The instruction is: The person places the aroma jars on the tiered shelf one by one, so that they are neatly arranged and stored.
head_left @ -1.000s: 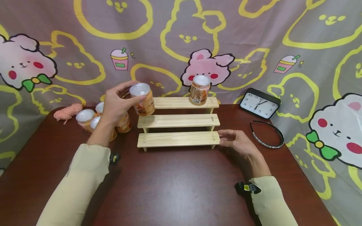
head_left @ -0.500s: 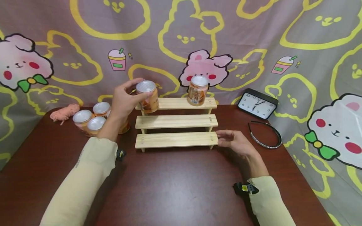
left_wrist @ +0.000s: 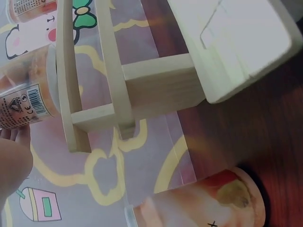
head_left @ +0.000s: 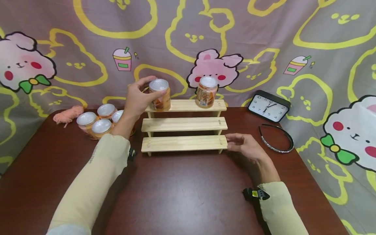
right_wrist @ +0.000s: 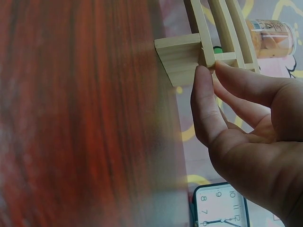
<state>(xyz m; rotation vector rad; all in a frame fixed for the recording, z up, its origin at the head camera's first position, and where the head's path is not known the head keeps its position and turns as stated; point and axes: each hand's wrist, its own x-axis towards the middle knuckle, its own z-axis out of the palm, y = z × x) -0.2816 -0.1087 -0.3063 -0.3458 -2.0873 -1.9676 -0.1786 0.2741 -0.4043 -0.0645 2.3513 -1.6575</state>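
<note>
My left hand (head_left: 138, 98) grips an orange-labelled jar (head_left: 162, 99) with a pale, ribbed top, thumb in front and fingers behind. The jar is upright at the left end of the top board of a three-step wooden shelf (head_left: 183, 125). In the left wrist view its lower rim (left_wrist: 52, 80) lies right by that board; I cannot tell whether it bears its full weight. Another such jar (head_left: 207, 94) stands on the top board's right part. My right hand (head_left: 249, 148) pinches the right end of the lowest board (right_wrist: 207, 54) between thumb and finger.
Several more jars (head_left: 101, 126) stand grouped on the table left of the shelf, partly behind my left forearm. Pink yarn (head_left: 69, 115) lies beyond them. A clock (head_left: 268, 106) and a headband (head_left: 277, 148) are at the right. A patterned curtain (head_left: 164, 32) hangs behind.
My left hand has carried its jar rightward and back, from over the shelf's left side to the top board's left end. My right hand has stayed at the lowest board's end.
</note>
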